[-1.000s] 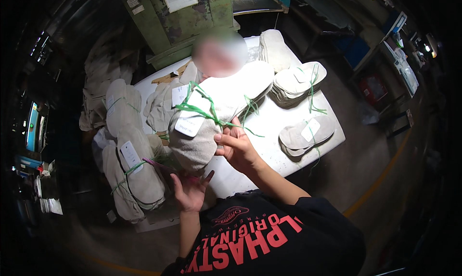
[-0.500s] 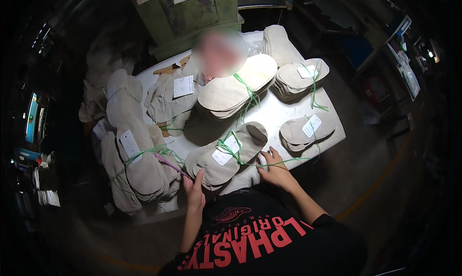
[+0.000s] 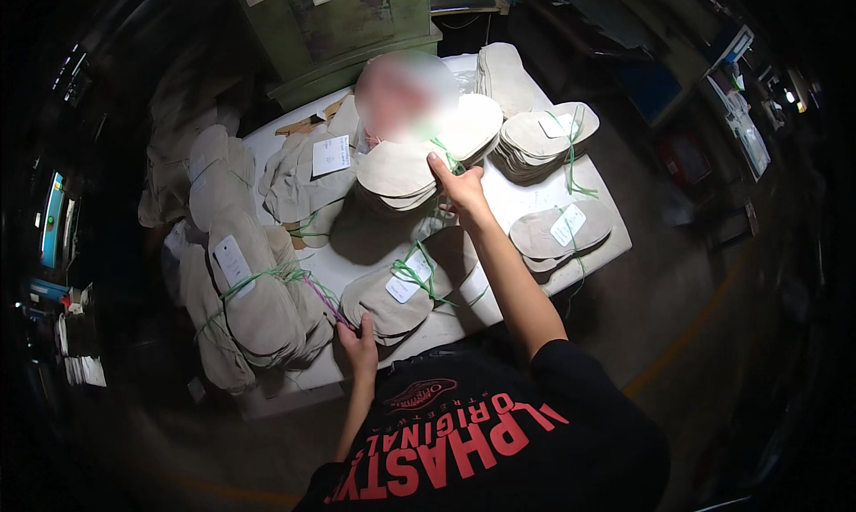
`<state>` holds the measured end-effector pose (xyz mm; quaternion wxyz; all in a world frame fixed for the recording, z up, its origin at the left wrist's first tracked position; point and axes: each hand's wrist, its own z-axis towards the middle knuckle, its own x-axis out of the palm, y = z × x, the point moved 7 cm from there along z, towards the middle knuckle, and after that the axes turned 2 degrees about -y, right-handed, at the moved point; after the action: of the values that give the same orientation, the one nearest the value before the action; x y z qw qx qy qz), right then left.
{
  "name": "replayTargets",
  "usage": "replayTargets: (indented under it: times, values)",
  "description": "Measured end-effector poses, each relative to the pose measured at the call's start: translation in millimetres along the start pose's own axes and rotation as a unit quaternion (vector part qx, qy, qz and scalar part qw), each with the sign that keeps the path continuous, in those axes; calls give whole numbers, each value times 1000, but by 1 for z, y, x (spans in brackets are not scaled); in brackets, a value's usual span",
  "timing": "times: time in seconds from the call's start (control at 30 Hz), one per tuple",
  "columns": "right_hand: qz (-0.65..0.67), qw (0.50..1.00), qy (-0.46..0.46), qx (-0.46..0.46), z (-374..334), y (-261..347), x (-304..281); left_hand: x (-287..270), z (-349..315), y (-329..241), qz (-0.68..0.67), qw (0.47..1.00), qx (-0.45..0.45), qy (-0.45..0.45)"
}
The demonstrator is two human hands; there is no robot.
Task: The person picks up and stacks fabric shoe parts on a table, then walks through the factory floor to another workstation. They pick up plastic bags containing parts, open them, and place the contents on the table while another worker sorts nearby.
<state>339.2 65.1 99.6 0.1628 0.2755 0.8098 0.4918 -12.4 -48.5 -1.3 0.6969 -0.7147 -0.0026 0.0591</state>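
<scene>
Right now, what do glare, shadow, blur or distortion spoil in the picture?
All in the head view: glare bleaches the right end of the stack at the right hand; shadow darkens the white table nearer you; a round blur hides what lies behind; toward the dark rim, the yellow floor line bends.

a white flat-topped table [image 3: 510, 196] bears a tied, beige, rounded fabric stack [image 3: 376, 305] touching the left fingers [image 3: 366, 324], a long beige fabric stack [image 3: 392, 169] touching the right fingers [image 3: 436, 163], and a low beige fabric stack [image 3: 537, 235] right of both.
</scene>
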Motion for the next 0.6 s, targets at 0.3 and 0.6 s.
replayTargets:
  times: [0.3,0.6]
  values:
    - [342,918,115,-164,-4,-54,-18,-5,2,1,14,999,-36,33]
    - [540,833,120,15,-10,-99,-39,-5,5,1,-40,998,-45,32]
